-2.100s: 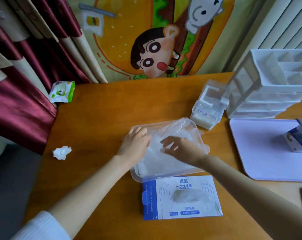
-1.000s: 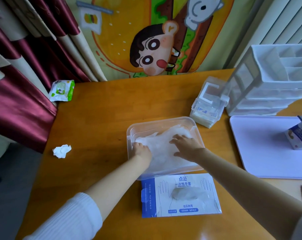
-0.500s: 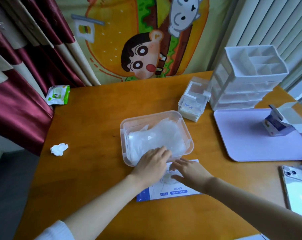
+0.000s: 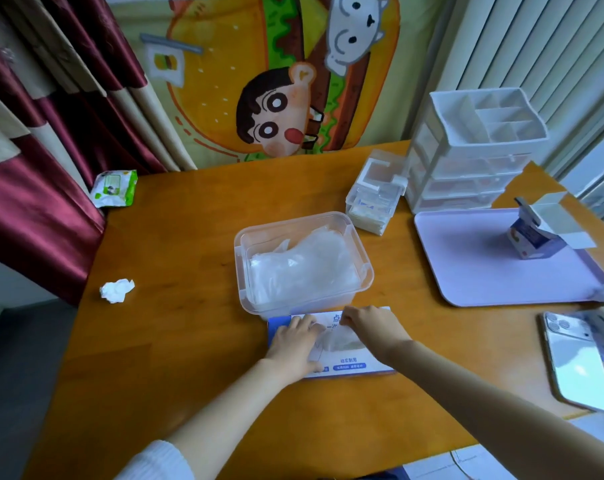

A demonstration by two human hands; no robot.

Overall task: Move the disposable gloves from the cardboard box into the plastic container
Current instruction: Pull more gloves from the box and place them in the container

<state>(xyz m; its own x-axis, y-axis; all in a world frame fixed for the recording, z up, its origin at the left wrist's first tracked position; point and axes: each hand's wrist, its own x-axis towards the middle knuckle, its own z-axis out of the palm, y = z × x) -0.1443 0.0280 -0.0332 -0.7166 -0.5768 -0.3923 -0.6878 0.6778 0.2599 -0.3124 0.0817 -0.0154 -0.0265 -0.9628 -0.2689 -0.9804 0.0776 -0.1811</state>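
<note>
A clear plastic container (image 4: 240, 249) sits mid-table with a pile of clear disposable gloves (image 4: 304, 268) inside. Right in front of it lies the flat blue-and-white cardboard box (image 4: 351, 366), with more clear gloves (image 4: 338, 342) showing at the opening in its top. My left hand (image 4: 293, 344) rests flat on the left part of the box. My right hand (image 4: 371, 327) is over the opening, its fingers curled down onto the gloves there. The fingertips are hidden.
A wipes pack (image 4: 113, 188) and a crumpled tissue (image 4: 117, 291) lie at the left. Small clear boxes (image 4: 373, 199) and a white drawer organiser (image 4: 473, 150) stand at the back right. A lilac tray (image 4: 484, 275) carries a small carton (image 4: 536, 242). A phone (image 4: 577, 362) lies near the right edge.
Both hands left the gloves in the container and came back onto the cardboard box. The right hand's fingers have since curled at the box opening. The view has pulled back and shifted right.
</note>
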